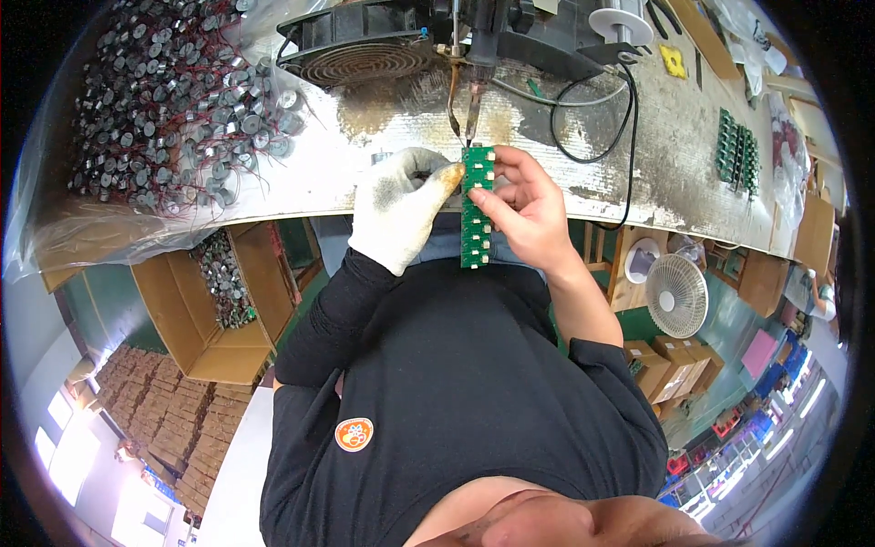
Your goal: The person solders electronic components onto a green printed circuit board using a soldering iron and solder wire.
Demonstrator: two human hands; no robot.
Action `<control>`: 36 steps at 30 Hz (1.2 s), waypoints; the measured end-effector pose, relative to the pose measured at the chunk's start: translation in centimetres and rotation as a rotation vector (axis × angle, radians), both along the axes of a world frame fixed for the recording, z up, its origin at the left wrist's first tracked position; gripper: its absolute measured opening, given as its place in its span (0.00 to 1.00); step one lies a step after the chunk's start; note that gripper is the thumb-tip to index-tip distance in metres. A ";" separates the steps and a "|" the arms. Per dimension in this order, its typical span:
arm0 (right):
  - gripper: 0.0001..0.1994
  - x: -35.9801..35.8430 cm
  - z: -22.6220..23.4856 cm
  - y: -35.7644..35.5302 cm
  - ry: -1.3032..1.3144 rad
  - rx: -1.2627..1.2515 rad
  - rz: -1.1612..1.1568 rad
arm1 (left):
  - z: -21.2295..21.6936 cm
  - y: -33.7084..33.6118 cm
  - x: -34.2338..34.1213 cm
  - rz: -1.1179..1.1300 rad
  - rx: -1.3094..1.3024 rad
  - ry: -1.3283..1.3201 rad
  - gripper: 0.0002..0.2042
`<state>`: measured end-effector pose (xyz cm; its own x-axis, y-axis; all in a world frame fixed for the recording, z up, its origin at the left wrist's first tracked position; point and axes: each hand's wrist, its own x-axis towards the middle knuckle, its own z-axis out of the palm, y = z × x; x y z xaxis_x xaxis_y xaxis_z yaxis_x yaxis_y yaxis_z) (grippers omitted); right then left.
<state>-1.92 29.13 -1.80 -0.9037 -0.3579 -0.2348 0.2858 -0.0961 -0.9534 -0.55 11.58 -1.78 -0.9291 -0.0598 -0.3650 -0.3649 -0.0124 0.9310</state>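
Note:
A long green circuit board strip [477,223] with a row of small pale connectors stands lengthwise in front of me. My bare right hand [529,205] grips its right side, thumb on its face. My left hand [401,205], in a whitish work glove with a stained thumb, is closed in a pinch against the board's upper left edge. Whatever lies between those gloved fingers is hidden. Just above the board's far end, a soldering iron [474,102] points down, its tip close to the board. Beside it a thin brass-coloured tube [453,100] also reaches down.
Many small round metal parts with red wires [173,109] are heaped at the left on clear plastic. A black fan [360,50] and a solder spool [622,27] stand at the back. A black cable [632,137] loops rightward. More green boards [736,153] lie far right. An open carton [187,310] sits below left.

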 end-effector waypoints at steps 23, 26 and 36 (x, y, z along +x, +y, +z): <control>0.21 -0.5 -0.2 -0.6 0.099 0.005 -0.065 | 0.3 0.0 -0.9 0.017 0.119 -0.024 0.08; 0.22 -0.5 -0.1 -0.3 0.101 0.042 -0.033 | 0.2 0.2 -0.7 0.052 0.142 -0.003 0.08; 0.22 -0.1 -0.5 -0.1 0.085 0.055 -0.031 | -0.4 0.5 -0.5 0.065 0.192 -0.085 0.08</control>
